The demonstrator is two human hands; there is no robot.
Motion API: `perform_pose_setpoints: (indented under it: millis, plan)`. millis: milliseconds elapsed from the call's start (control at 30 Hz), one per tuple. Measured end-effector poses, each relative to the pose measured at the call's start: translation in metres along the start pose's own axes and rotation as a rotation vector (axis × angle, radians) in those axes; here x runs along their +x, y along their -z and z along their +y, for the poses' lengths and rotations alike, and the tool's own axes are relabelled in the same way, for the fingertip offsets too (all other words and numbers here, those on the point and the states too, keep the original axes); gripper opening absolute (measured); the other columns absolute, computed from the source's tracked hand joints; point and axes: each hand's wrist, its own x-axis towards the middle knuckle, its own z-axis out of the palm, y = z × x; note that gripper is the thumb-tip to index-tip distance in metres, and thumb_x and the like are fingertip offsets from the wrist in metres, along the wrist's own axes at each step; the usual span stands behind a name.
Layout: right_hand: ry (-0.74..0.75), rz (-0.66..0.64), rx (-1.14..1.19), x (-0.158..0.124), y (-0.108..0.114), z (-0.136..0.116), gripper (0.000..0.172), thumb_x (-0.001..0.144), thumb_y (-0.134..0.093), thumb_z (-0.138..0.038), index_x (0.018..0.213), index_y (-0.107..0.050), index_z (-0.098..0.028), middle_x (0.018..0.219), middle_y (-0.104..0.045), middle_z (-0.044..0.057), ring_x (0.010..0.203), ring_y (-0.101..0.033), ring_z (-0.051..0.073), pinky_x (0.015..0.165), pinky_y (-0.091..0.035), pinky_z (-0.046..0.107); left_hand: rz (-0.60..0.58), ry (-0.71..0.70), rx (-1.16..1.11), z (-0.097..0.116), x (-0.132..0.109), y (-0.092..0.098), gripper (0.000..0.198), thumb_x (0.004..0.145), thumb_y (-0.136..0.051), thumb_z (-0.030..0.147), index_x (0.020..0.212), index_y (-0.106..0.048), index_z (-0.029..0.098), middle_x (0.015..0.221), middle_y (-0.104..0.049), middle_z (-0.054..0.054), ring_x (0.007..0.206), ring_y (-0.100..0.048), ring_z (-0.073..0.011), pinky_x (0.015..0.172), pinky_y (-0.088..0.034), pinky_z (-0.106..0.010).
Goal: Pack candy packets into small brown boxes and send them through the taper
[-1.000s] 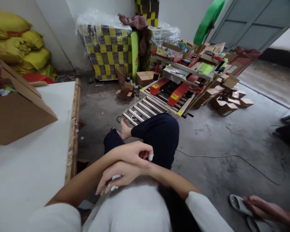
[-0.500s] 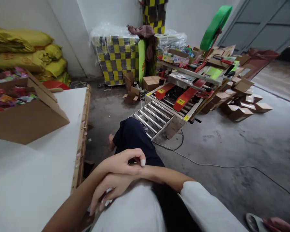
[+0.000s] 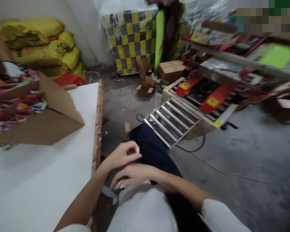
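Note:
My left hand (image 3: pixel 122 155) is held above my lap beside the table's edge. Its fingers curl loosely, with a gap between the thumb and the white-tipped forefinger. Just below it, my right hand (image 3: pixel 132 174) reaches across my body, its fingers bent down and spread, also with white on a fingertip. Neither hand shows anything in its grasp. My dark trouser leg (image 3: pixel 147 141) lies beyond them. On the white table (image 3: pixel 50 180) to the left stands an open cardboard box (image 3: pixel 36 129) full of small colourful packets (image 3: pixel 24 106).
Another person's arm (image 3: pixel 0 45) reaches in behind the box at far left. Yellow sacks (image 3: pixel 41 53) are piled along the wall. A carton-sealing machine with a roller conveyor (image 3: pixel 171 120) stands ahead to the right. A cable (image 3: pixel 222 169) runs over the floor, and small cartons (image 3: pixel 147 83) lie farther back.
My hands were crossed, the left resting on the right wrist; now they have come apart. The view has tipped down and swung left, and another person's arm has appeared.

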Motion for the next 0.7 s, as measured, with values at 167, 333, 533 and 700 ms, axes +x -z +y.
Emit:
perform_pose_setpoints:
  millis: [167,333,533,700]
  plan:
    - [-0.093,0.486,0.141,-0.040,0.033,0.030,0.021,0.092,-0.062,-0.023,0.107,-0.075,-0.015,0.106,-0.077,0.010,0.097,-0.073,0.019,0.088,-0.055,0.031,1.046,0.266,0.584,-0.050,-0.025,0.129,0.041,0.085,-0.064,0.042,0.115,-0.056,0.015,0.119,-0.061,-0.014,0.111,-0.055,-0.0274,0.100,-0.042,-0.042]
    - [-0.225,0.580,0.253,-0.053,0.044,0.055,0.025,0.090,-0.062,-0.031,0.106,-0.075,-0.016,0.104,-0.076,0.010,0.095,-0.071,0.020,0.088,-0.055,0.034,1.210,0.908,0.979,-0.073,-0.063,0.201,0.058,0.083,-0.064,0.054,0.117,-0.057,0.008,0.117,-0.061,-0.018,0.109,-0.052,-0.0334,0.092,-0.036,-0.042]
    - [-0.291,0.533,0.245,-0.031,0.054,0.064,0.024,0.089,-0.061,-0.026,0.106,-0.073,-0.015,0.103,-0.076,0.009,0.091,-0.071,0.018,0.086,-0.055,0.032,1.067,0.938,1.093,-0.072,-0.090,0.187,0.035,0.090,-0.044,0.046,0.074,-0.056,0.018,0.071,-0.054,-0.004,0.070,-0.044,-0.0178,0.065,-0.024,-0.029]
    - [-0.203,0.458,0.000,0.013,0.061,0.045,0.021,0.091,-0.060,-0.019,0.109,-0.072,-0.017,0.104,-0.075,0.007,0.089,-0.069,0.016,0.086,-0.055,0.031,1.039,0.755,1.044,-0.041,-0.128,0.150,0.035,0.084,-0.047,0.047,0.061,-0.040,0.021,0.059,-0.044,-0.002,0.063,-0.042,-0.0181,0.060,-0.023,-0.028]
